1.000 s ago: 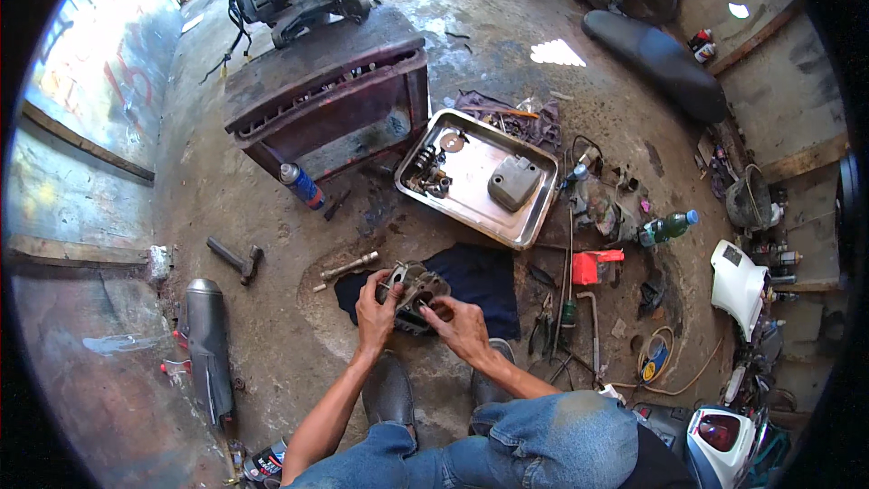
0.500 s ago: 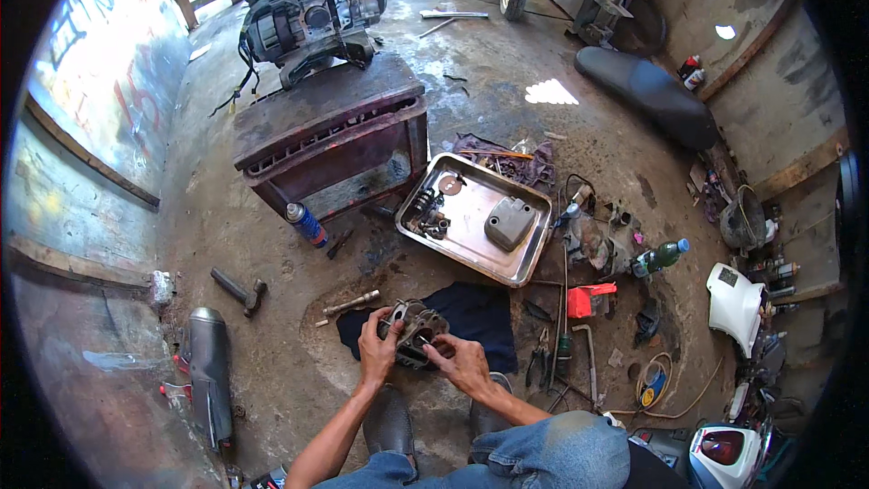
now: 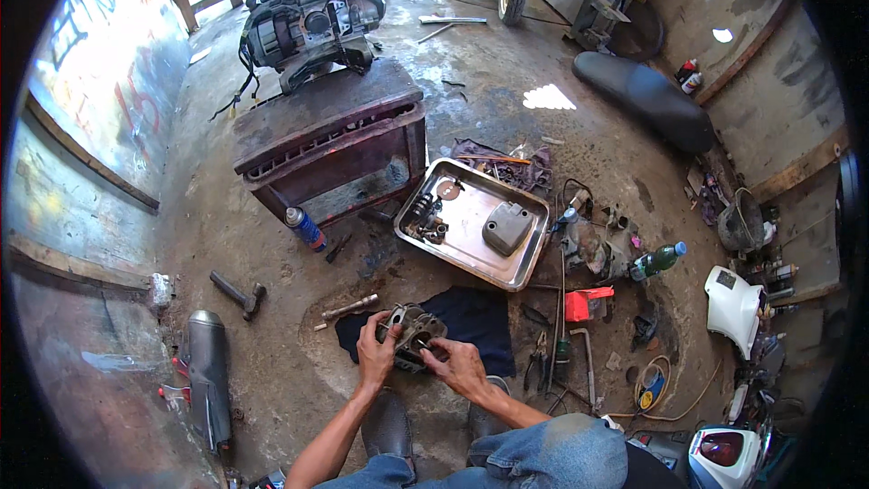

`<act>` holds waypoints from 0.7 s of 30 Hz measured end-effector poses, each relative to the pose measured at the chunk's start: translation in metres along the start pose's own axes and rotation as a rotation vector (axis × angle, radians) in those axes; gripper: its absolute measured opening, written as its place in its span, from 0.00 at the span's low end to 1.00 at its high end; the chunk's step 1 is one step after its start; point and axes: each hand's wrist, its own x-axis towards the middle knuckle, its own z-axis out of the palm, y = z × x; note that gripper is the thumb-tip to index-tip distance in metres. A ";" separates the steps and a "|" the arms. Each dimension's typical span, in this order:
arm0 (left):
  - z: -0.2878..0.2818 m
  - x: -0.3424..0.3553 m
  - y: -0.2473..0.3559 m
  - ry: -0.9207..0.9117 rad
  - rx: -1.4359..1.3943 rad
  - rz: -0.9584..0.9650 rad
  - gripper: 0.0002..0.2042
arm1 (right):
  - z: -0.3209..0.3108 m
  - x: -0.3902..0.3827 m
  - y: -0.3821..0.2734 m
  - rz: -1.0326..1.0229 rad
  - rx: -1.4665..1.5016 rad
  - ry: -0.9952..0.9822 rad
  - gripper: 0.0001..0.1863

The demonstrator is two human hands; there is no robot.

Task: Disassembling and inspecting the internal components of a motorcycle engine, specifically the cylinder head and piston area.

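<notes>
A grey metal engine cylinder head [image 3: 420, 321] rests on a dark blue cloth [image 3: 482, 321] in front of my boots. My left hand [image 3: 376, 351] is closed on its left side, thumb on top. At the right side of the cylinder head, my right hand [image 3: 460, 369] pinches something small and thin at the opening; my fingers hide most of it. Just beyond the cloth lies a metal rod [image 3: 350, 306]. Past it stands a metal tray [image 3: 471, 204] with a grey engine cover [image 3: 508, 227] and several small parts [image 3: 425, 219] in it.
A wooden stand [image 3: 330, 109] bears an engine [image 3: 312, 18]. On the left lie a hammer [image 3: 238, 295], a spray can [image 3: 306, 228] and an exhaust muffler [image 3: 209, 378]. To the right are pliers [image 3: 538, 364], a red box [image 3: 588, 303], a green bottle [image 3: 658, 261] and a black seat [image 3: 644, 100].
Both hands stay on the cylinder head. My right fingers have shifted very slightly at its opening. The whole view has moved a little.
</notes>
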 end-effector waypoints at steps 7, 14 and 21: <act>-0.007 0.003 -0.009 0.039 0.062 0.012 0.21 | -0.040 -0.052 0.011 0.105 0.006 -0.018 0.16; 0.000 0.006 0.001 0.040 0.009 0.097 0.24 | -0.037 -0.041 0.023 0.017 0.068 0.046 0.16; -0.002 0.000 0.003 0.016 0.025 -0.001 0.24 | -0.003 -0.011 0.031 0.017 0.144 -0.012 0.18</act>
